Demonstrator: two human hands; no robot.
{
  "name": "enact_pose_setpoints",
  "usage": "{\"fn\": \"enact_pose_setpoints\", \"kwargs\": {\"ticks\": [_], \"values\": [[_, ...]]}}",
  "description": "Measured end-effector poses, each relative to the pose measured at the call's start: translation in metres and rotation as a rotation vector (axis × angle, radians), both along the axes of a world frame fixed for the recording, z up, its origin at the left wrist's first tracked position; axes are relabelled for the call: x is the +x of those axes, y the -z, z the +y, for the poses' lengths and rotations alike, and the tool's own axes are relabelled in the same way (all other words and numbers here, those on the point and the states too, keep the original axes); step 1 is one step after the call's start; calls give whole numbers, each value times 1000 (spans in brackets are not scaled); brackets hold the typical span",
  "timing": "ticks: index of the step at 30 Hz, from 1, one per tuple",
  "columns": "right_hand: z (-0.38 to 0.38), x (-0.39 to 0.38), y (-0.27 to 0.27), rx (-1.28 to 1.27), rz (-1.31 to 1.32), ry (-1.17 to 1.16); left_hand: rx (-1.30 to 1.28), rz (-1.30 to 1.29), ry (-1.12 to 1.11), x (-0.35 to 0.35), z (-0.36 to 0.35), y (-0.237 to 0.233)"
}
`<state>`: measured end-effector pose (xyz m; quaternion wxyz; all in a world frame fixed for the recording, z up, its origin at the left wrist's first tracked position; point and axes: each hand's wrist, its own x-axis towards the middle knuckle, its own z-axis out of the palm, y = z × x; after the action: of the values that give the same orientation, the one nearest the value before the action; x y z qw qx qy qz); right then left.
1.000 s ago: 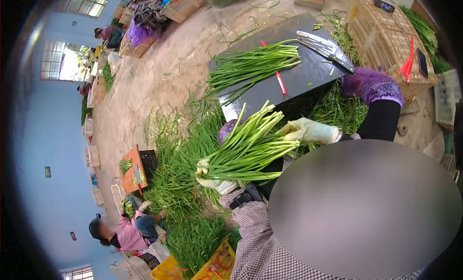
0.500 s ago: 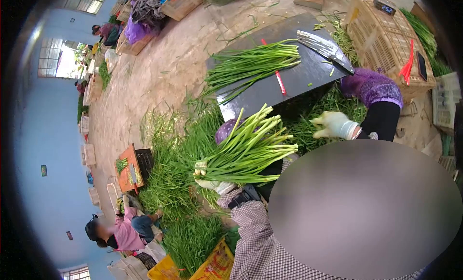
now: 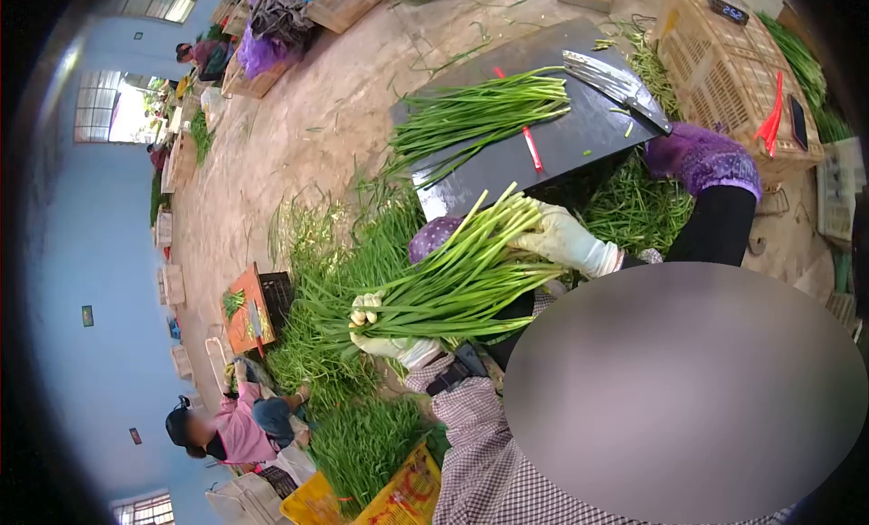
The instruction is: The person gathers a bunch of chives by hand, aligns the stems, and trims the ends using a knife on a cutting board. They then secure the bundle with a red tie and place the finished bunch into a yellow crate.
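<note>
Soft, even daylight is admitted through windows (image 3: pixel 98 109) far left of the left grip (image 3: pixel 389 344); faint glare is seen on the dark tabletop (image 3: pixel 579 140) above it. The green stalks (image 3: pixel 453 285) held there are rendered sharply. Edges are bent by fisheye distortion and ringed in black.

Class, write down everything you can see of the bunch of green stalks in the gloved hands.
The bunch of green stalks is long, thin, fresh-looking greens with pale whitish ends gathered in the left hand. It lies slanted, fanning toward the black board, and the right hand rests against its upper part.
</note>
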<state>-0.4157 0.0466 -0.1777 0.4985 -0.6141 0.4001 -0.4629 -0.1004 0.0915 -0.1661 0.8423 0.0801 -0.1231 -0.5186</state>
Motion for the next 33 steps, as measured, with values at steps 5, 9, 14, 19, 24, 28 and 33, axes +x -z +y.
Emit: {"fn": "enact_pose_setpoints", "kwargs": {"ticks": [5, 9, 14, 19, 24, 28, 33], "values": [[0, -18, -18, 391, -322, -40, 56, -82, -77, 8, -4, 21], [0, -64, -14, 300, -388, 105, 34, 168, 76, 7, 4, 29], [-5, -147, 31, 187, 789, -316, -25, 290, 39, 13, 2, 40], [-7, -93, 24, 237, 391, -381, -54, 379, 141, -6, -5, 22], [-7, -19, 10, 533, -237, -360, 46, 218, 98, 5, -3, 27], [11, -3, 4, 604, -408, -107, 3, 347, 105, -7, -2, 17], [12, -10, 10, -332, 383, 237, 72, 199, -23, 13, 0, 44]]}}
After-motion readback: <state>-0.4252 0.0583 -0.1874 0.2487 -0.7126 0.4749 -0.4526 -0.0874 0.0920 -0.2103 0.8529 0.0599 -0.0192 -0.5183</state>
